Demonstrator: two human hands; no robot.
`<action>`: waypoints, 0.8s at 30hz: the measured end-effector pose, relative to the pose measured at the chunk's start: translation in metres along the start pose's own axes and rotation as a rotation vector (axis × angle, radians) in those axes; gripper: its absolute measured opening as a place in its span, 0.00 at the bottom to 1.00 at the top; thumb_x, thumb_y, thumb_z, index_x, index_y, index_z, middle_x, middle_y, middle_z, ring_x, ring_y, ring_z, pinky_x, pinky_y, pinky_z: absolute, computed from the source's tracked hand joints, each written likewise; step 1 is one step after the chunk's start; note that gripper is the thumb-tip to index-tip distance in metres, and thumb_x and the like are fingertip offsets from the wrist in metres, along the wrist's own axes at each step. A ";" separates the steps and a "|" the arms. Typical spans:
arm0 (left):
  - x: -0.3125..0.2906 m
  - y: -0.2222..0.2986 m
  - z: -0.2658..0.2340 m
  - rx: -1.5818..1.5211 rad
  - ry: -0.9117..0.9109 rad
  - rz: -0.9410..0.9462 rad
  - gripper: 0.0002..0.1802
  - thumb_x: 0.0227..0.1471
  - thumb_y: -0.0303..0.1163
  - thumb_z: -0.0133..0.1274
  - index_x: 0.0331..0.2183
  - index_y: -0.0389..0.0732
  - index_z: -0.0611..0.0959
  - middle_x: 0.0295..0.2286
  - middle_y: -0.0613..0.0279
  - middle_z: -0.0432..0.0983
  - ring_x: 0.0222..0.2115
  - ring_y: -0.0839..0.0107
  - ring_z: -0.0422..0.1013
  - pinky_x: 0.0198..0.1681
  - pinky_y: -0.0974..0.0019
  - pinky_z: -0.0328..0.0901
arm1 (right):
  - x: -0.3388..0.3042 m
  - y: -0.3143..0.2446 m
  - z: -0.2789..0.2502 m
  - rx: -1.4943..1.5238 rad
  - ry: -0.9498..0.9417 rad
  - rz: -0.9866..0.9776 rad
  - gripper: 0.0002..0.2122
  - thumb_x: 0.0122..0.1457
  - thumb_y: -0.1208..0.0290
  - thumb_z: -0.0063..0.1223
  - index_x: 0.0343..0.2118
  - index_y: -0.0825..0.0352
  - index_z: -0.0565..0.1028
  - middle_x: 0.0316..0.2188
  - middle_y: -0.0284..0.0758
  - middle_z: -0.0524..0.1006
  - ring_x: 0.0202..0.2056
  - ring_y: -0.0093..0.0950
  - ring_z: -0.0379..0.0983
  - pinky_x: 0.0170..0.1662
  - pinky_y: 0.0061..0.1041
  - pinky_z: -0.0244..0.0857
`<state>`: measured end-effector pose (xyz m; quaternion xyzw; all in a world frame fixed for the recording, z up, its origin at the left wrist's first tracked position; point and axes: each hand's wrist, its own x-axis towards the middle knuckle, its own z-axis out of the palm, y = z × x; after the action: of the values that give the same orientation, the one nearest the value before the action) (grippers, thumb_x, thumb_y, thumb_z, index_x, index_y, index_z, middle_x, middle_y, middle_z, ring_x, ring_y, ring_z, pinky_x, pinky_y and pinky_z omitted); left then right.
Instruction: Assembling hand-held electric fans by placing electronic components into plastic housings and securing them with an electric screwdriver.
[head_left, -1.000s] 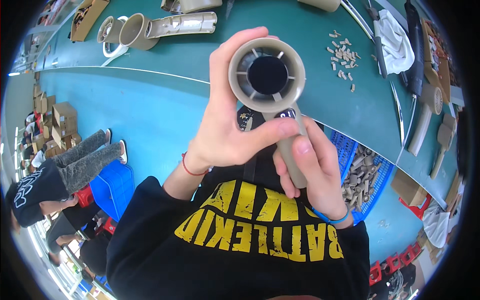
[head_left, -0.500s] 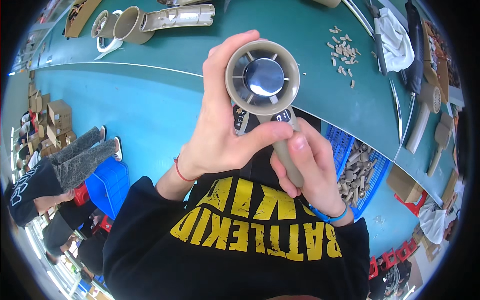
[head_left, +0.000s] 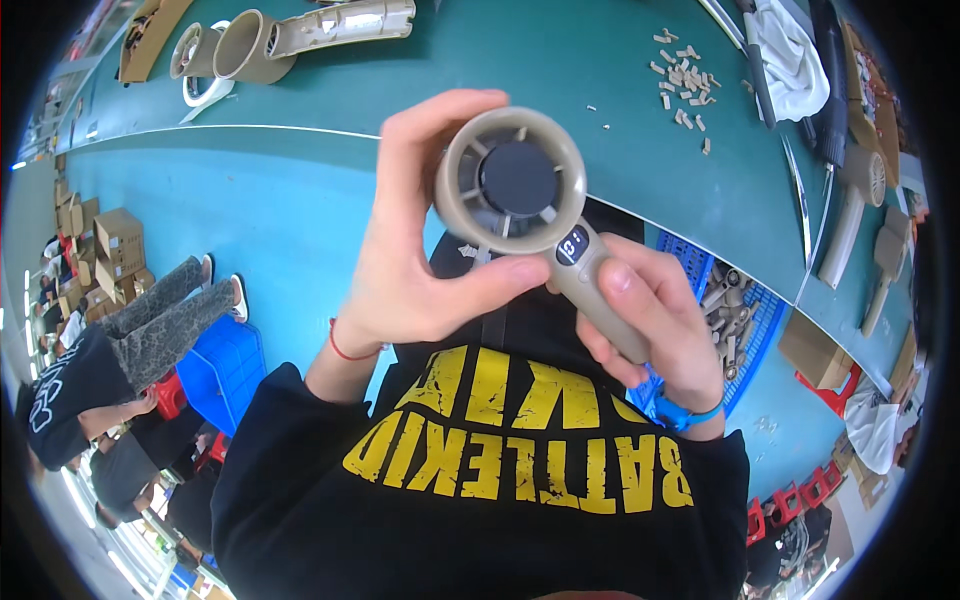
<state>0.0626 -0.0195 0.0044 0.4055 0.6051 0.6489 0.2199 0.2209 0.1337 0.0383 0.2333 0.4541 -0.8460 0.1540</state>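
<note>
A beige handheld fan [head_left: 468,205] is held up in front of my chest, its round head with a dark centre hub facing me. My left hand [head_left: 410,240] wraps round the left side of the fan head, thumb lying near the top of the handle. Around the handle, my right hand [head_left: 650,310] is closed, its thumb along the side. A small lit display [head_left: 573,245] shows on the handle just below the head. The handle slants down to the right.
On the green table [head_left: 480,90] lie small beige pieces [head_left: 684,80], a beige housing part [head_left: 345,28] and a cylindrical shell [head_left: 240,55]. A white cloth [head_left: 790,60] and a black tool [head_left: 828,90] lie right. Blue baskets [head_left: 770,320] with beige parts stand below. People sit at left.
The fan has shifted slightly left and down and turned, its handle swinging to the right. My right hand moved right with the handle; the hub now looks dark instead of shiny.
</note>
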 end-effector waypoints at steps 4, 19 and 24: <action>-0.002 0.001 -0.011 -0.287 -0.175 -0.183 0.45 0.41 0.48 0.67 0.54 0.33 0.66 0.45 0.56 0.71 0.48 0.68 0.68 0.54 0.65 0.60 | -0.001 -0.006 -0.017 -0.059 -0.093 0.141 0.19 0.67 0.56 0.38 0.38 0.69 0.72 0.15 0.30 0.71 0.09 0.14 0.60 0.11 0.12 0.49; -0.036 -0.014 0.044 -0.940 -0.904 -0.926 0.19 0.62 0.40 0.44 0.46 0.33 0.70 0.32 0.61 0.75 0.36 0.75 0.72 0.42 0.72 0.65 | 0.008 0.008 -0.017 -0.485 0.427 -0.318 0.22 0.68 0.55 0.32 0.30 0.68 0.74 0.20 0.32 0.76 0.19 0.14 0.69 0.20 0.12 0.56; -0.047 -0.004 0.061 -0.956 -0.733 -0.946 0.20 0.62 0.39 0.40 0.48 0.34 0.66 0.33 0.58 0.72 0.38 0.71 0.70 0.43 0.69 0.64 | 0.009 0.026 -0.022 -0.446 0.467 -0.467 0.19 0.67 0.59 0.35 0.28 0.68 0.73 0.19 0.32 0.74 0.21 0.16 0.68 0.24 0.15 0.58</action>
<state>0.1372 -0.0179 -0.0150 0.1533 0.2560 0.5007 0.8126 0.2309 0.1379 0.0046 0.2707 0.6901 -0.6631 -0.1032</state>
